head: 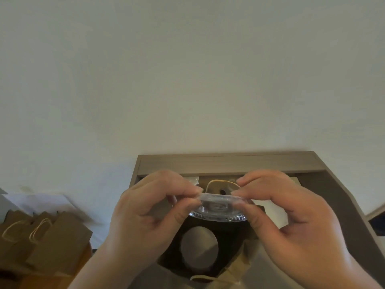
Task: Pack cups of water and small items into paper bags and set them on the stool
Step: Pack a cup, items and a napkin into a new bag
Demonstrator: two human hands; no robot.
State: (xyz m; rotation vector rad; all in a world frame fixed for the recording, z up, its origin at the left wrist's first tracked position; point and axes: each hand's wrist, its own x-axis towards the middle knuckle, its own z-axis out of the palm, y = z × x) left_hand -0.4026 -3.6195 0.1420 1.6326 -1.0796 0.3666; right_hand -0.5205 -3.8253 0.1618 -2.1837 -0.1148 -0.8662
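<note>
Left hand (145,215) and right hand (295,222), raised side by side at the middle of the view. Each pinches the near rim of a clear, round, ridged plastic lid (218,209) between thumb and curled fingers, the left on the lid's left edge and the right on its right edge. The lid is tilted, edge toward the camera. Whether a cup hangs beneath it cannot be told.

Directly below the lid lies a black cardboard insert (229,243) with a large round hole. It sits in the mouth of an open brown paper bag (245,261). One pale twine handle (210,278) of the bag curls at its near edge. A second twine loop (220,181) arches behind the lid.

The bag stands on a grey-brown wooden table (229,163) with a raised back ledge, set against a plain white wall (187,69).

At the lower left, well apart from the hands, several folded brown paper bags (54,247) with twine handles lean together on an orange-brown wooden stool top (81,265).
</note>
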